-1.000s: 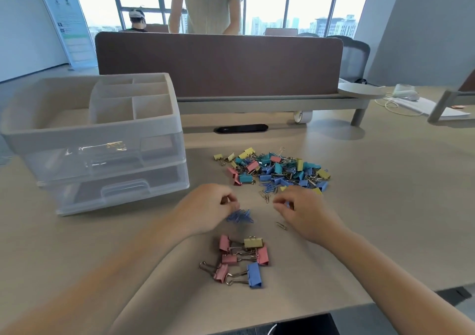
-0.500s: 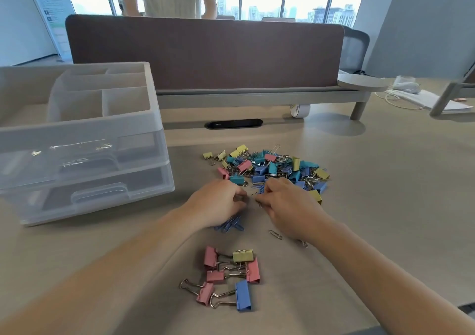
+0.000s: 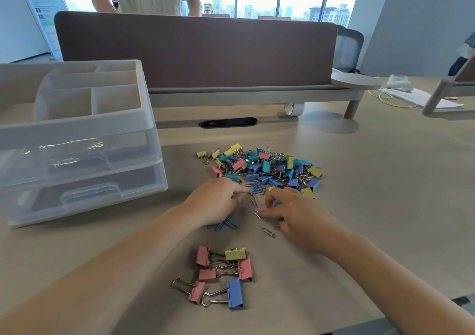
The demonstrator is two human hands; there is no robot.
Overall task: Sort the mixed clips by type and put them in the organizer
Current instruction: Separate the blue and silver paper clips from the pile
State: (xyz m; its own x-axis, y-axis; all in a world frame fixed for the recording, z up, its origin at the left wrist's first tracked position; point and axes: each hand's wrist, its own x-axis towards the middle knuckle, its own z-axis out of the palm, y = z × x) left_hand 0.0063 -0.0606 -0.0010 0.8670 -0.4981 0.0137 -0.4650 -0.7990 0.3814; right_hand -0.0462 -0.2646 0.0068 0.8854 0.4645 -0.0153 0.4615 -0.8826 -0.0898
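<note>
Several blue clips (image 3: 223, 225) lie under curled left hand (image 3: 213, 202), grip unclear; right hand (image 3: 300, 216), relaxed, touches silver clip (image 3: 258, 215).

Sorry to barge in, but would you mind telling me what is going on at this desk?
A person is sorting clips by hand on the beige desk. Their left hand is over a small bunch of blue wire paper clips, and the right hand reaches a silver wire paper clip beside the mixed heap of coloured clips. A few larger pink, yellow and blue binder clips lie set apart nearer the person. The translucent plastic drawer organizer stands at the left, untouched.
</note>
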